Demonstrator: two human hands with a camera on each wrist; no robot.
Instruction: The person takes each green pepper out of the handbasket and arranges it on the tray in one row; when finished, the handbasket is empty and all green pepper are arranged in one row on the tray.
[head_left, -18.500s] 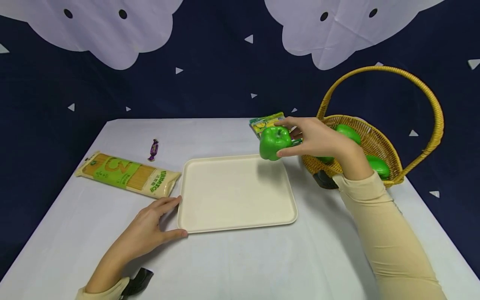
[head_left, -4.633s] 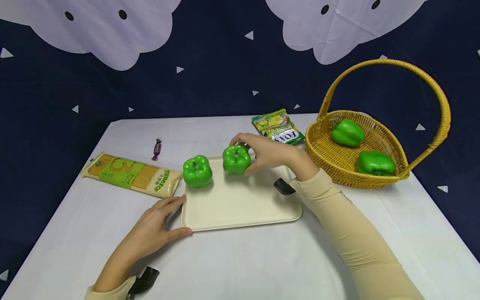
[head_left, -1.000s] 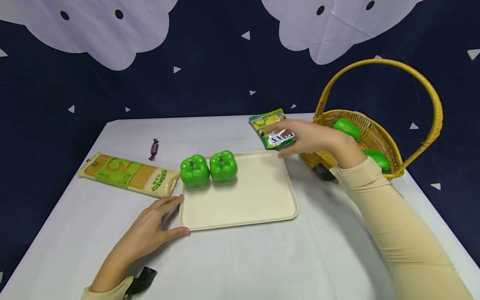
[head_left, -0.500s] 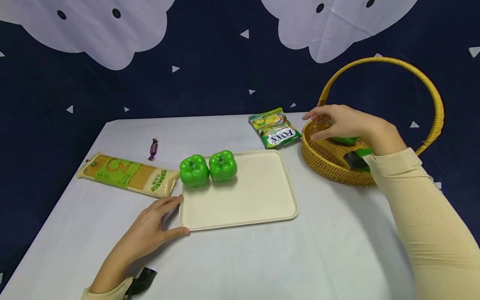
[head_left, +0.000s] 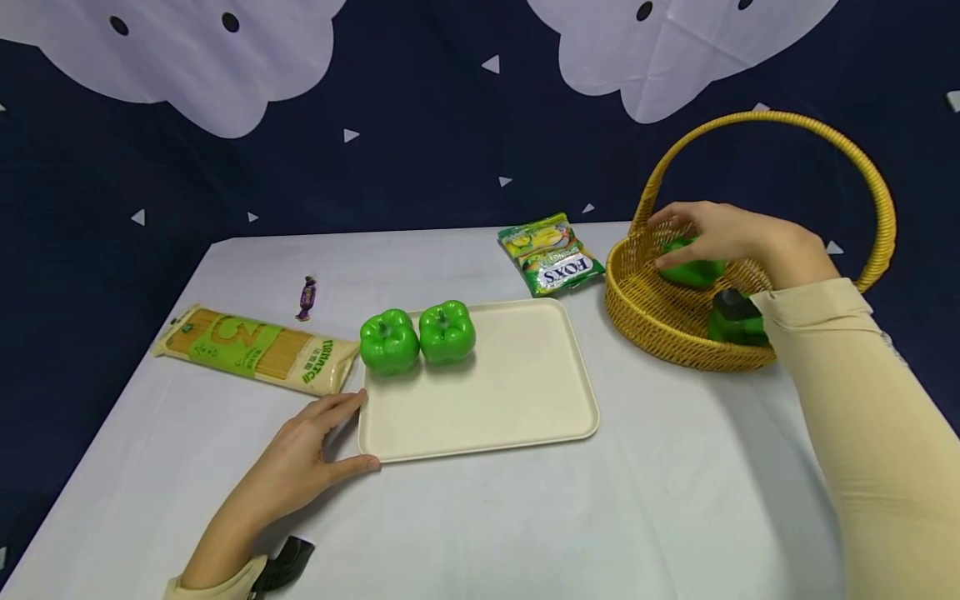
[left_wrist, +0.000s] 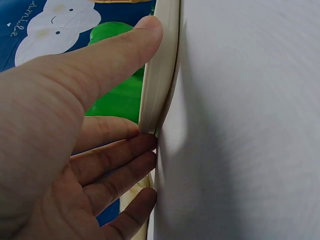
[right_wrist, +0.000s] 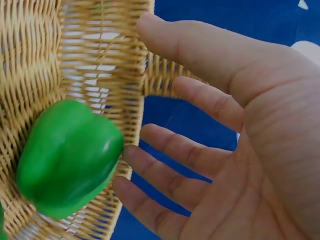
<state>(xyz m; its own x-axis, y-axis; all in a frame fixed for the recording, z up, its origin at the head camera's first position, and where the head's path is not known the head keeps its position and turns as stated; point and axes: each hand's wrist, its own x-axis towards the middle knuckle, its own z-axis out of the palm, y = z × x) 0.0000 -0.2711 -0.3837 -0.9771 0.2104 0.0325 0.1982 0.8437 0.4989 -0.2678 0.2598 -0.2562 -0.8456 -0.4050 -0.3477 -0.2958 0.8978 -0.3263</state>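
Observation:
My left hand (head_left: pixel 296 458) rests at the left edge of the cream tray (head_left: pixel 480 400), thumb and fingers touching its rim with the fingers fairly straight. Two green bell peppers, one at the corner (head_left: pixel 389 342) and one beside it (head_left: pixel 447 332), sit upright at the tray's back left. Over the wicker basket (head_left: pixel 637 321) hovers my right hand (head_left: pixel 731 233), fingers spread and holding nothing. Just below it lies a green bell pepper (right_wrist: pixel 70 157) in the basket. Another green bell pepper (head_left: pixel 738 329) sits nearer the front, partly covered by the black wrist camera.
A green and yellow candy bag (head_left: pixel 551 254) lies behind the tray, left of the basket. The basket's tall handle (head_left: pixel 772 119) arches over the right forearm. At the left are a noodle packet (head_left: pixel 255 348) and a small purple wrapped candy (head_left: pixel 307 298).
Two green bell peppers came onto the tray, the second set down beside the first. My right hand, now without one, has moved right from the tray to above the basket. The left hand stays put.

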